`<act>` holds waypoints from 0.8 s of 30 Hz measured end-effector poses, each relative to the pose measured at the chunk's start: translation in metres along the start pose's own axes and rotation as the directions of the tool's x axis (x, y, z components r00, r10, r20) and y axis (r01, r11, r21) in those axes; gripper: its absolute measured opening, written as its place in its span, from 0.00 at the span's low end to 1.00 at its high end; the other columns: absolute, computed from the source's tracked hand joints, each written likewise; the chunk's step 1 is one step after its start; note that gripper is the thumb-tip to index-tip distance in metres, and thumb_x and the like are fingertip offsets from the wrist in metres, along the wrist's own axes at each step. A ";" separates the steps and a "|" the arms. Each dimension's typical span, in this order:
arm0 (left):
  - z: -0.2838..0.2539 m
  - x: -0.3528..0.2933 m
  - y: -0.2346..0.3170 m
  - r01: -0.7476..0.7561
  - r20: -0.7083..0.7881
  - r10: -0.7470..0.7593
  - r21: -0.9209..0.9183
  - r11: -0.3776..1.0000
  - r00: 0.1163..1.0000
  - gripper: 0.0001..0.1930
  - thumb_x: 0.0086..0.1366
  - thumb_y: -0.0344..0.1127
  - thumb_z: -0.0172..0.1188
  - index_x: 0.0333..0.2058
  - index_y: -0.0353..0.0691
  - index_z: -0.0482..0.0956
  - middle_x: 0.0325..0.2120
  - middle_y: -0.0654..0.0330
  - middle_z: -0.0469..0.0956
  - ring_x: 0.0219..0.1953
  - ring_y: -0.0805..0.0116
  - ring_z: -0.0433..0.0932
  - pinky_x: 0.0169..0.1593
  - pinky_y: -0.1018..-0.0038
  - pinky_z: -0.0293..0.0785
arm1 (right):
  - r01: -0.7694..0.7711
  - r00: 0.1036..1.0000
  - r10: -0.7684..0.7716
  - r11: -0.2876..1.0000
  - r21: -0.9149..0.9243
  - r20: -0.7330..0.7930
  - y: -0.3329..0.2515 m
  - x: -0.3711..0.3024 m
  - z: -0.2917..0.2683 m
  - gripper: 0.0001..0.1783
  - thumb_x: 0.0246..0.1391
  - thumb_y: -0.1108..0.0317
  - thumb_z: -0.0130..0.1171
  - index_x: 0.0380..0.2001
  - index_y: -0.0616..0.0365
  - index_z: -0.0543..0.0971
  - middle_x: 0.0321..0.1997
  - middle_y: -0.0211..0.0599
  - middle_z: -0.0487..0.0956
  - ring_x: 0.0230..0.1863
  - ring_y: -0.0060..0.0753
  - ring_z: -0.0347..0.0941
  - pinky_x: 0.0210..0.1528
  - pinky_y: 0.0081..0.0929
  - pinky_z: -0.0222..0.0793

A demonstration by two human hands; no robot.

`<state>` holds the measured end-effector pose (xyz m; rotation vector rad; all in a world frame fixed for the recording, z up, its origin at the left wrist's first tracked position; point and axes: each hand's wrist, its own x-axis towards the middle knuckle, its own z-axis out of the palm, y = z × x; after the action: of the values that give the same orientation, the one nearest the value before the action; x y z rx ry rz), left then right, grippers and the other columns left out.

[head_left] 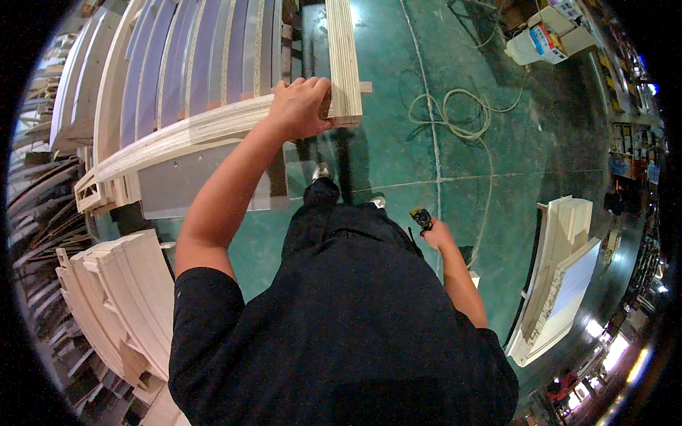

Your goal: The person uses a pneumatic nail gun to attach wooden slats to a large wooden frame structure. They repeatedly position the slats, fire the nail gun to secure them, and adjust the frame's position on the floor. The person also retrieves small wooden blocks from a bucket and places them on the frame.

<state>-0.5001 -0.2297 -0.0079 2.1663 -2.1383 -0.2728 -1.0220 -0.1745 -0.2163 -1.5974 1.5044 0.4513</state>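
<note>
My left hand point(304, 106) is closed over the end of a pale layered wooden board point(199, 128), at the corner where it meets a second board point(344, 64) running away from me. Its fingers curl over the top edge, and the thumb is on the near side. Low on my right, apart from the wood, my right hand point(435, 234) is wrapped round a black and yellow-green tool point(420, 216) that looks like a nail gun. Its handle is mostly hidden by the hand.
Purple-grey panels point(170, 64) with pale strips lie beyond the near board. A thin hose point(469, 131) loops across the green floor point(398, 149) and runs down past my right forearm. Wooden pieces are stacked at the left point(121, 298) and right point(558, 284). A carton point(547, 42) stands far right.
</note>
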 end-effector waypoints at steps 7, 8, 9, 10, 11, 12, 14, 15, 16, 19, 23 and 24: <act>-0.009 0.002 0.002 0.013 0.065 -0.010 -0.037 0.999 0.998 0.36 0.48 0.59 0.74 0.50 0.47 0.72 0.44 0.58 0.78 0.53 0.53 0.76 0.51 0.52 0.66 | -0.028 0.999 0.029 0.999 -0.021 0.028 0.014 -0.003 0.009 0.35 0.40 0.64 0.68 0.57 0.54 0.78 0.49 0.53 0.84 0.53 0.55 0.80 0.56 0.41 0.74; -0.008 0.000 0.001 0.011 0.049 -0.009 -0.041 0.999 0.999 0.35 0.48 0.58 0.74 0.50 0.46 0.72 0.44 0.58 0.78 0.52 0.53 0.76 0.51 0.52 0.66 | -0.014 0.999 0.014 1.000 -0.012 0.035 0.013 -0.003 0.009 0.34 0.40 0.63 0.69 0.56 0.54 0.78 0.49 0.53 0.84 0.52 0.54 0.80 0.55 0.41 0.74; -0.006 -0.001 0.000 0.009 0.032 -0.008 -0.046 0.999 0.999 0.34 0.48 0.58 0.74 0.49 0.46 0.73 0.44 0.57 0.78 0.52 0.53 0.76 0.51 0.52 0.66 | 0.000 0.999 0.000 1.000 -0.003 0.042 0.012 -0.003 0.010 0.34 0.40 0.63 0.69 0.56 0.55 0.79 0.48 0.53 0.84 0.52 0.54 0.80 0.55 0.40 0.74; -0.005 -0.002 -0.001 0.007 0.015 -0.006 -0.050 0.999 1.000 0.34 0.48 0.58 0.74 0.48 0.46 0.73 0.44 0.57 0.78 0.52 0.53 0.77 0.51 0.52 0.66 | 0.013 0.999 -0.013 1.000 0.006 0.048 0.012 -0.003 0.011 0.33 0.40 0.62 0.69 0.55 0.56 0.79 0.47 0.52 0.84 0.51 0.53 0.81 0.54 0.40 0.74; -0.004 -0.003 0.000 0.004 0.012 -0.003 -0.046 0.999 1.000 0.34 0.48 0.57 0.74 0.48 0.46 0.73 0.44 0.57 0.78 0.52 0.53 0.77 0.51 0.52 0.66 | -0.026 0.997 0.024 0.999 0.026 0.069 0.008 -0.001 0.010 0.32 0.41 0.62 0.70 0.54 0.56 0.80 0.46 0.51 0.84 0.49 0.51 0.81 0.53 0.40 0.75; -0.003 -0.003 0.002 0.000 0.009 0.001 -0.043 0.999 1.000 0.33 0.48 0.57 0.74 0.49 0.46 0.73 0.44 0.57 0.78 0.52 0.53 0.77 0.51 0.52 0.66 | -0.065 0.994 0.061 0.997 0.046 0.091 0.004 0.000 0.009 0.31 0.41 0.61 0.70 0.52 0.57 0.80 0.44 0.50 0.85 0.48 0.50 0.82 0.52 0.40 0.75; -0.004 -0.001 0.004 -0.009 0.013 0.009 -0.029 1.000 1.000 0.34 0.48 0.56 0.74 0.49 0.46 0.73 0.44 0.57 0.78 0.52 0.53 0.77 0.51 0.52 0.66 | -0.103 0.991 0.093 0.988 0.114 0.092 -0.001 0.004 0.009 0.27 0.43 0.61 0.70 0.48 0.60 0.81 0.39 0.46 0.84 0.39 0.44 0.80 0.45 0.38 0.74; -0.004 0.001 0.005 -0.014 0.020 0.014 -0.019 1.000 1.000 0.34 0.48 0.56 0.74 0.49 0.46 0.73 0.44 0.57 0.78 0.52 0.53 0.77 0.52 0.52 0.66 | -0.101 0.993 0.091 0.981 0.163 0.070 -0.003 0.007 0.010 0.24 0.45 0.63 0.69 0.46 0.62 0.80 0.34 0.43 0.83 0.33 0.40 0.78 0.39 0.37 0.74; -0.005 0.003 0.006 -0.020 0.027 0.020 -0.010 1.000 0.999 0.34 0.48 0.55 0.74 0.50 0.46 0.73 0.44 0.57 0.78 0.52 0.53 0.77 0.52 0.52 0.66 | -0.098 0.995 0.090 0.972 0.212 0.047 -0.004 0.011 0.011 0.21 0.47 0.64 0.69 0.43 0.65 0.80 0.30 0.40 0.82 0.26 0.36 0.77 0.33 0.36 0.73; -0.007 -0.002 0.006 -0.004 0.027 0.005 -0.011 1.000 1.000 0.35 0.48 0.55 0.74 0.51 0.45 0.73 0.43 0.57 0.78 0.52 0.53 0.77 0.53 0.52 0.66 | -0.029 0.999 0.024 0.961 0.274 0.022 -0.047 0.003 -0.016 0.21 0.48 0.64 0.70 0.43 0.65 0.79 0.29 0.35 0.81 0.25 0.31 0.76 0.29 0.29 0.71; -0.001 -0.003 0.000 -0.064 -0.027 0.063 -0.034 0.997 0.998 0.37 0.50 0.55 0.74 0.54 0.43 0.73 0.46 0.53 0.78 0.53 0.52 0.77 0.56 0.54 0.66 | 0.179 0.984 -0.125 0.735 0.654 -0.128 -0.098 -0.026 -0.049 0.16 0.50 0.69 0.70 0.41 0.62 0.80 0.28 0.31 0.79 0.23 0.27 0.74 0.27 0.26 0.69; -0.001 -0.002 -0.005 -0.084 -0.024 0.083 -0.052 0.995 0.996 0.37 0.51 0.53 0.73 0.56 0.42 0.72 0.48 0.52 0.78 0.54 0.53 0.77 0.56 0.54 0.67 | 0.224 0.973 -0.109 0.675 0.703 -0.205 -0.122 -0.046 -0.066 0.12 0.51 0.74 0.69 0.39 0.60 0.80 0.28 0.30 0.78 0.24 0.27 0.73 0.28 0.26 0.69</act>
<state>-0.4953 -0.2275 -0.0077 2.0363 -2.1772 -0.2954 -0.9370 -0.2109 -0.1031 -1.1096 1.3688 -0.3647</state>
